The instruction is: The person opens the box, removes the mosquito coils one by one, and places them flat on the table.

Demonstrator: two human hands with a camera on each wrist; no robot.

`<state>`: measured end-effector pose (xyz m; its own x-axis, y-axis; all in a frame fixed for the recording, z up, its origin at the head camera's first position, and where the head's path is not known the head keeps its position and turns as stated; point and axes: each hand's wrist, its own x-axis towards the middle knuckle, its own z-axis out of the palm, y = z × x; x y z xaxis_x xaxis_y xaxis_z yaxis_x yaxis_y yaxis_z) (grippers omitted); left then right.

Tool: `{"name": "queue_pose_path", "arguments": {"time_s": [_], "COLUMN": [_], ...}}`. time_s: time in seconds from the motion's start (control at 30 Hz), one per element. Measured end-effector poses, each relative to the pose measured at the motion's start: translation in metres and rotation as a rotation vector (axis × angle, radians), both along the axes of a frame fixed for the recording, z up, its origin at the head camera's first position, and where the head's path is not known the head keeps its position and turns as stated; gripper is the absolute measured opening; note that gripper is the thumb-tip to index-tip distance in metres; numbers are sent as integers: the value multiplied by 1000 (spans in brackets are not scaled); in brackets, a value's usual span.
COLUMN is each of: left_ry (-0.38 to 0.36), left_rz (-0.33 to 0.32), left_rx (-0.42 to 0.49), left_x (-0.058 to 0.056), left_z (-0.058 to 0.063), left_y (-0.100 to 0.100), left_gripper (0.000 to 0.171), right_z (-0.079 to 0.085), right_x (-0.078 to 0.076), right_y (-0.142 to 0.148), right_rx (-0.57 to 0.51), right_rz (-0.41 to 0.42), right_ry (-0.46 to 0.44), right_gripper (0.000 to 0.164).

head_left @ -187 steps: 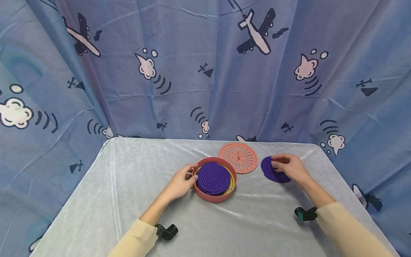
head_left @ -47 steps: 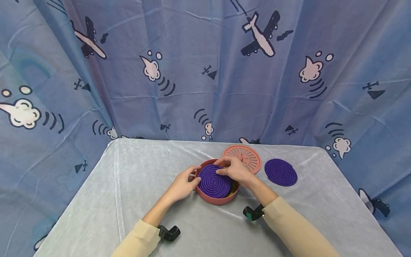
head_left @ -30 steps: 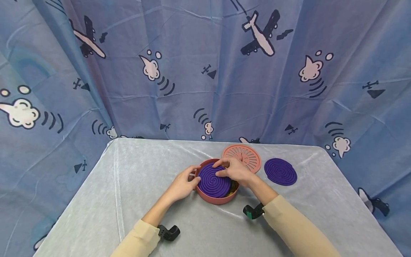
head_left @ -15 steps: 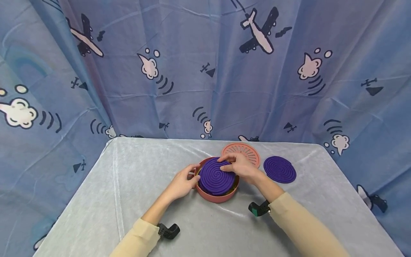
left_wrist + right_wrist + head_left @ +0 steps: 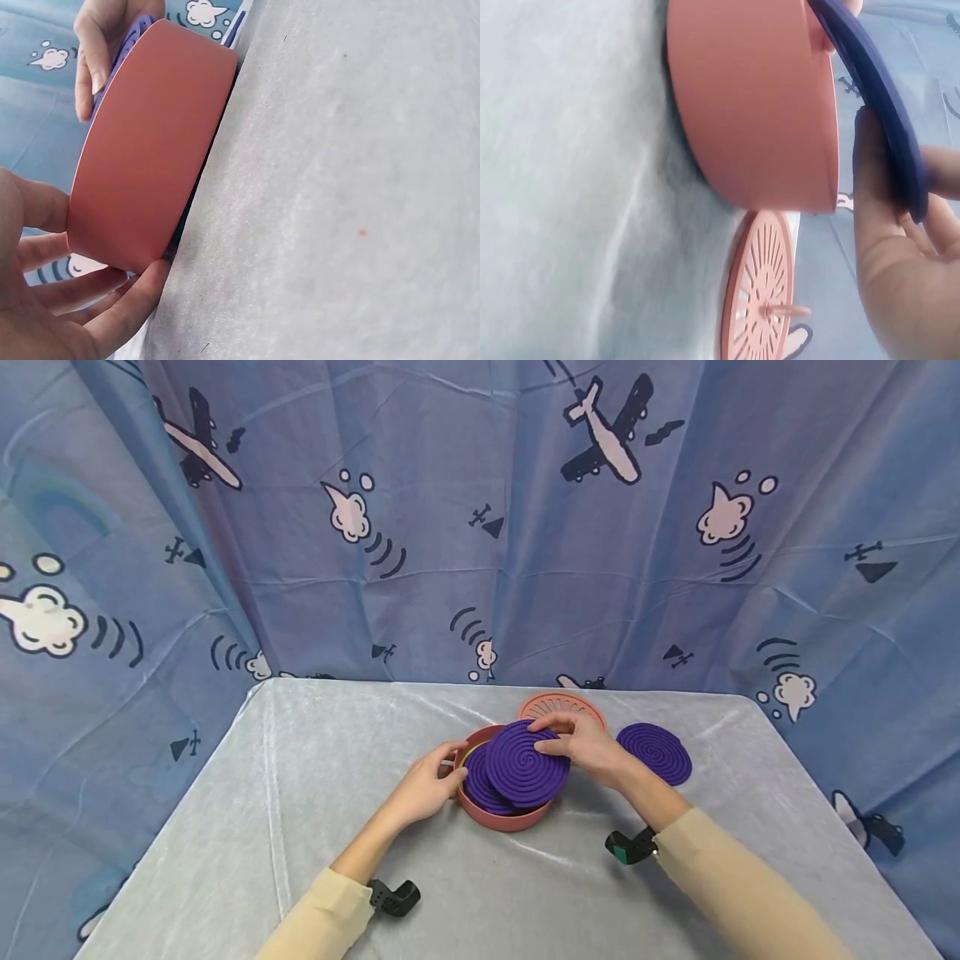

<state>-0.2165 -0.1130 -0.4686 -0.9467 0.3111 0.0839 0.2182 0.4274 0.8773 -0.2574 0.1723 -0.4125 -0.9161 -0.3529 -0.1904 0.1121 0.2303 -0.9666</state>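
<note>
My right hand (image 5: 588, 747) pinches a purple mosquito coil (image 5: 527, 770), a flat spiral disc, by its upper right edge, thumb on one face and fingers on the other. The coil is tilted and overlaps the right side of a round salmon-red box (image 5: 504, 822). Inside the box another purple coil (image 5: 480, 782) shows, partly hidden by the raised one, with a sliver of yellow at the rim. At the box's left side, my left hand (image 5: 425, 785) holds the wall, thumb near the rim and fingers against the outside, as the box wall (image 5: 150, 142) in the left wrist view shows.
A third purple coil (image 5: 658, 753) lies flat on the white cloth (image 5: 360, 727) at the right. Behind the box lies a slotted salmon disc (image 5: 555, 702), its small upright prong (image 5: 787, 309) visible in the right wrist view. A patterned blue curtain (image 5: 420, 527) hangs behind the table.
The right hand first left one coil on the cloth at the right, then moved to the box. It has now lifted the top coil and shifted it rightward, uncovering another. Left hand stays put.
</note>
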Motion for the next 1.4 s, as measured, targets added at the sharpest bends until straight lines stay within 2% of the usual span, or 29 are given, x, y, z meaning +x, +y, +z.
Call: {"name": "queue_pose_path", "arguments": {"time_s": [0.4, 0.8, 1.13, 1.4], "left_ry": [-10, 1, -5, -14], "left_rz": [-8, -13, -16, -2], "left_rx": [-7, -11, -15, -7], "left_x": [0, -1, 0, 1], "left_z": [1, -1, -1, 2], "left_y": [1, 2, 1, 0], "left_gripper": [45, 45, 45, 45], "right_z": [6, 1, -1, -1], "right_x": [8, 16, 27, 26], "right_y": [31, 62, 81, 95], "right_rx": [49, 86, 70, 39], "right_rz": [-14, -35, -71, -82], "right_ry": [43, 81, 62, 76], "right_gripper": [39, 42, 45, 48]}}
